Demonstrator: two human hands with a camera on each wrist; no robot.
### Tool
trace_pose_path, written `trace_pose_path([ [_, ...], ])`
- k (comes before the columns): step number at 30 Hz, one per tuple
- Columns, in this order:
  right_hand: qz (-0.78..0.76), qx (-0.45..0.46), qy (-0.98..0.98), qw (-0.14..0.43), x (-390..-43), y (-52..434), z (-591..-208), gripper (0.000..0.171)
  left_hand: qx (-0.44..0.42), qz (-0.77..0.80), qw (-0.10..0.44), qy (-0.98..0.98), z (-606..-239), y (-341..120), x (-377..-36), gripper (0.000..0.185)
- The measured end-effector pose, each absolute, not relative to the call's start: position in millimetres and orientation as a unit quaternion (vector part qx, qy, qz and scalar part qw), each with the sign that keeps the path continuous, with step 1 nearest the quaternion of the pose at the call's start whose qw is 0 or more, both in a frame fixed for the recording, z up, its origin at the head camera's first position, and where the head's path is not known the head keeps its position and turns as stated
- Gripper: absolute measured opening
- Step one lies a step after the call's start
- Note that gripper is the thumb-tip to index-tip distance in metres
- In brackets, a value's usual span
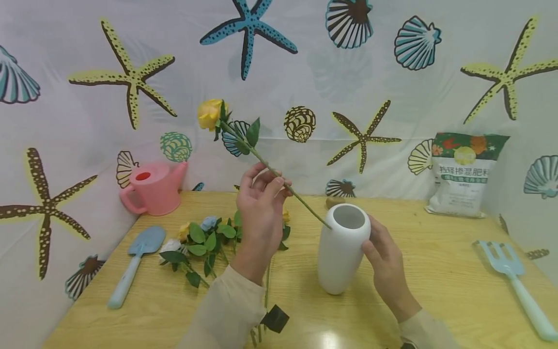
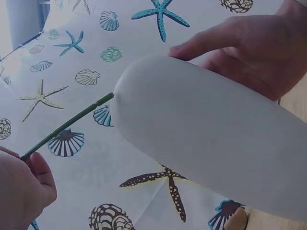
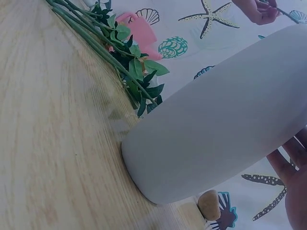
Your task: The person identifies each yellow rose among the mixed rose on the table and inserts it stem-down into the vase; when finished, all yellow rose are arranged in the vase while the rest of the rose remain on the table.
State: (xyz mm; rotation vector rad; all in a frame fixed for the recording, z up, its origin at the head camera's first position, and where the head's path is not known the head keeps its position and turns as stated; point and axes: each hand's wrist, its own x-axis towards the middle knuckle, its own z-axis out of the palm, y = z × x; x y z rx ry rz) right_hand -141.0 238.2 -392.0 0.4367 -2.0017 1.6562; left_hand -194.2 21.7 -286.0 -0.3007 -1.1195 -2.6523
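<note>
One yellow rose (image 1: pixel 210 114) pinched in the left hand (image 1: pixel 260 208), one white vase (image 1: pixel 342 254) (upright) gripped by the right hand (image 1: pixel 385 264).

Both arms come in from the bottom, in beige sleeves down to the wrists. The left hand (image 1: pixel 260 203) is raised, higher than the right, palm turned back toward the person, fingers curled in, with thumb and fingertips pinching a thin stem (image 1: pixel 279 178). Its wrist is bent a little, forearm angled up and inward. The right hand (image 1: pixel 385 261) sits lower and off to the side, thumb pointing up and inward, fingers wrapped around the far side of the vase (image 1: pixel 342 254), so it's cupping it from the right. That forearm lies low, near the bench.
</note>
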Motion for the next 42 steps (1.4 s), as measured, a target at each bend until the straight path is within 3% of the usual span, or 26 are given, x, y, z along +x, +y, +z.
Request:
trace_pose_path([
  [12,0.594,0.159,-0.746,0.257,-140,239,-389,0.043,-0.159,-0.869,0.238,-0.404,-290,44,-187,0.032],
  [17,0.585,0.155,-0.754,0.255,-141,239,-388,0.044,-0.188,-0.832,0.239,-0.463,-298,56,-184,0.031],
  [27,0.579,0.144,-0.764,0.248,-141,237,-388,0.043,-0.155,-0.74,0.225,-0.615,-315,73,-189,0.027],
  [34,0.57,0.148,-0.768,0.253,-140,237,-389,0.042,-0.167,-0.655,0.246,-0.695,-311,74,-184,0.023],
  [42,0.584,0.167,-0.748,0.268,-141,238,-391,0.041,-0.156,-0.668,0.267,-0.677,-301,65,-189,0.016],
])
